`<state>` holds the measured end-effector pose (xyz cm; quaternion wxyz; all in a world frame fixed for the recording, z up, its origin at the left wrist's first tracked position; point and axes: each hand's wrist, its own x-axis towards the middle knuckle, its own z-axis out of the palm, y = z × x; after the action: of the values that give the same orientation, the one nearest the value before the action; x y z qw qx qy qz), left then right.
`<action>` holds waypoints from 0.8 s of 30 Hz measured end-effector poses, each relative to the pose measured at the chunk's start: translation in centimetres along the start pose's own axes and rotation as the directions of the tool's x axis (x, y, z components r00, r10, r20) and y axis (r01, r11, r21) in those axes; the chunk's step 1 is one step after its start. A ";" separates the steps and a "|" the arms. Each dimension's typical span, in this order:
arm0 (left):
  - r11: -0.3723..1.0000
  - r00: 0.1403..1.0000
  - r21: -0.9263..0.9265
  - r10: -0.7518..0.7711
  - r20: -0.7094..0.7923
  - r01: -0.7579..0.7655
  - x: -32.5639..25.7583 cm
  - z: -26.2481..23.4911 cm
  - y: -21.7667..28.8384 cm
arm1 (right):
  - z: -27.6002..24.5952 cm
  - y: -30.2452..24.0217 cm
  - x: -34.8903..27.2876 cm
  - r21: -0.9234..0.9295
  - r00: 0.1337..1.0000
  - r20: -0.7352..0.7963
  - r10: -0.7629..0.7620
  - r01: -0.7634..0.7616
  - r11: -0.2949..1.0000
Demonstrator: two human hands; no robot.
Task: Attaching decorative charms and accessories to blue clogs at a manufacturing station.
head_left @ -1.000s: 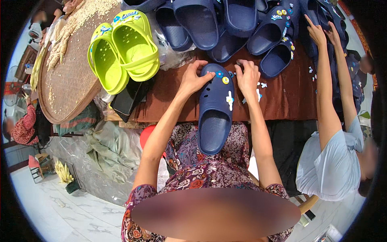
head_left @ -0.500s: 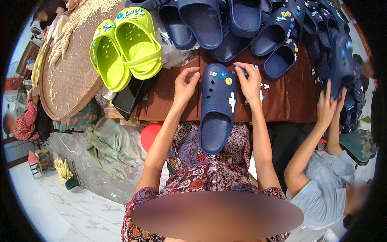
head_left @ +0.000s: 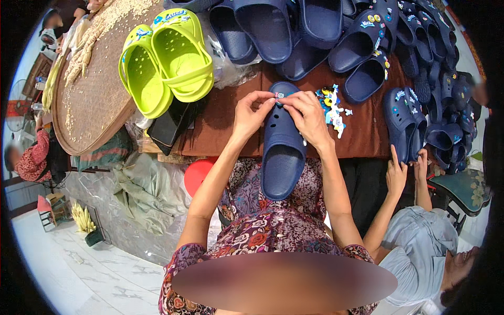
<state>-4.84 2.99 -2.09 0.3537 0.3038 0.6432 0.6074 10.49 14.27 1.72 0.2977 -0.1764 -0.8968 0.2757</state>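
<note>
A navy clog [head_left: 283, 152] lay toe-away on the near edge of the brown-clothed table [head_left: 220, 126], its heel hanging over toward the person's lap. At its toe, both hands met over a small round charm [head_left: 279, 96], pale with a swirl. The left hand [head_left: 251, 113] had its fingertips pinched together at the charm's left side, with the thumb under the toe's rim. The right hand [head_left: 307, 116] rested over the clog's right upper, its fingers curled and closed down on the charm from the right. Just right of that hand, a small heap of loose charms [head_left: 332, 107] lay on the cloth, touching nothing but each other. Beyond the clog, more navy clogs [head_left: 294, 31] were crowded along the table's far side, and others [head_left: 407, 123] ran down its right end. To the left, a pair of lime-green clogs [head_left: 165, 58] sat side by side, partly on a round woven tray [head_left: 94, 105] scattered with grain. A second person in a grey shirt [head_left: 420, 252] stood low at the right, both hands raised to the table's edge near the right-hand clogs.
</note>
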 end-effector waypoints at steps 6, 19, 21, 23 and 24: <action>0.997 0.997 -0.006 0.076 0.013 -0.076 1.0 0.2 -0.6 | 0.1 -0.2 -0.4 0.112 0.984 -0.055 0.169 -0.162 0.980; 0.991 0.994 0.084 -0.106 0.029 0.103 2.9 0.7 -2.1 | 1.6 -0.2 -1.2 0.127 0.967 -0.129 0.221 -0.205 0.970; 0.969 0.994 0.223 -0.111 0.022 0.103 3.4 0.8 -1.9 | 1.7 0.1 -1.4 0.158 0.954 -0.140 0.265 -0.242 0.957; 0.981 0.992 0.159 -0.119 0.033 0.113 3.6 0.8 -2.6 | 1.7 0.2 -1.4 0.176 0.952 -0.135 0.276 -0.251 0.952; 0.981 0.992 0.159 -0.118 0.032 0.112 3.4 0.8 -3.0 | 1.7 0.1 -1.4 0.193 0.949 -0.129 0.288 -0.261 0.946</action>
<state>-6.04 6.00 -5.35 0.3764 0.3052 0.6981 0.5271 10.53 13.03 -0.10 0.3398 -0.2941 -0.8099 0.3771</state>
